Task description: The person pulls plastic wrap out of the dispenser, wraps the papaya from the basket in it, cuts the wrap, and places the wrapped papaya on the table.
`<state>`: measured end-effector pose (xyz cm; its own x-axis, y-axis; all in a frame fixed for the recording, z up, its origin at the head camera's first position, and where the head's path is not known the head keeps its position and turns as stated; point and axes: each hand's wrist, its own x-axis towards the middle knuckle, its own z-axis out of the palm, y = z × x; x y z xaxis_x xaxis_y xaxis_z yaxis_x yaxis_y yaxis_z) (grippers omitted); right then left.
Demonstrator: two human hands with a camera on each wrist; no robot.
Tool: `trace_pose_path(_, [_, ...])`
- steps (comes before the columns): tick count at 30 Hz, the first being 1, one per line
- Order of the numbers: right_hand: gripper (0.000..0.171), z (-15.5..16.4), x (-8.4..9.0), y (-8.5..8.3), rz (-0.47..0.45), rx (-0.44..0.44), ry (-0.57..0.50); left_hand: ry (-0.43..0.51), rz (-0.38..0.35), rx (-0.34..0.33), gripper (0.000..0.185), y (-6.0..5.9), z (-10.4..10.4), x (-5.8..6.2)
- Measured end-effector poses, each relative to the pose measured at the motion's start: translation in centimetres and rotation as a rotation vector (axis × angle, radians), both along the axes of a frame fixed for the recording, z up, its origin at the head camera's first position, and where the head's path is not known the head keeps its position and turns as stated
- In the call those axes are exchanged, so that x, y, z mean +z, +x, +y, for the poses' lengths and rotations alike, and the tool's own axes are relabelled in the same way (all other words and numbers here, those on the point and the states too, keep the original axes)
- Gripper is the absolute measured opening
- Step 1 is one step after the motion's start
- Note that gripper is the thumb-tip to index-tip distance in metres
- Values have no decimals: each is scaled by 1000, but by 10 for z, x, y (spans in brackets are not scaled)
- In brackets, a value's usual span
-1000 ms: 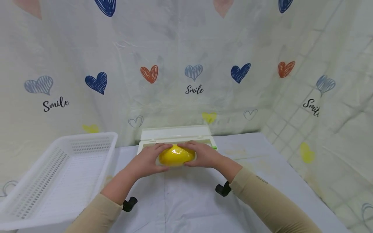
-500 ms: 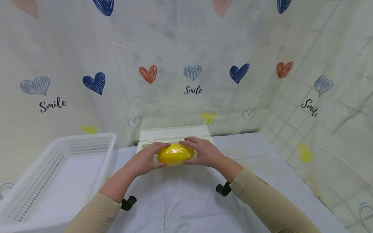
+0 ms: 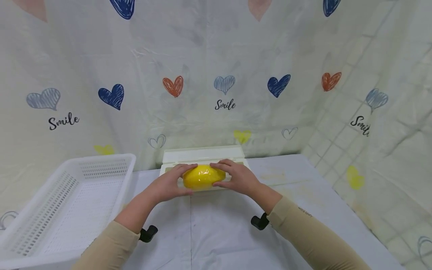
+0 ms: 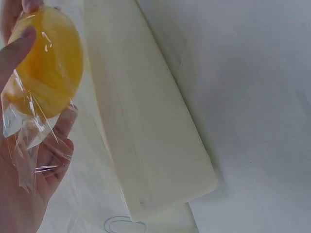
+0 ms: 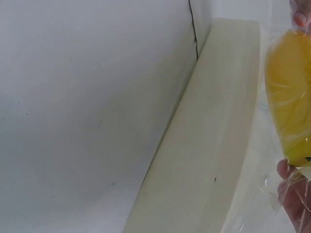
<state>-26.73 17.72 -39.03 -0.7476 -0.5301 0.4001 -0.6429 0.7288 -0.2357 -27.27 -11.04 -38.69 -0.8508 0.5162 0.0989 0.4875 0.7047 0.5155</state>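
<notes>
The yellow fruit (image 3: 204,177), film-wrapped, lies crosswise over the box (image 3: 204,155); left hand (image 3: 167,184) grips its left end, right hand (image 3: 238,179) its right, equally near.

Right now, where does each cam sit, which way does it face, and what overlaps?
Head: worn high, looking forward and down at both hands holding a wrapped yellow fruit over the cream dispenser box; both sleeves show.
Left wrist: beside the left hand, facing the fruit and the box.
Right wrist: facing the box; only fingertips show.
Shared: fruit and box in all three.
</notes>
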Motion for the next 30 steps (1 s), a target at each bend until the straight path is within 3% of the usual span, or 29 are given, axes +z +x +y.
trace_pose_path(7, [63,1,7,1,-18,-21,-13,14,17,31,75,-4,4,7])
trace_pose_path(30, [61,3,45,-10,-59,-39,-75,50,-12,-20,70,-16,6,51])
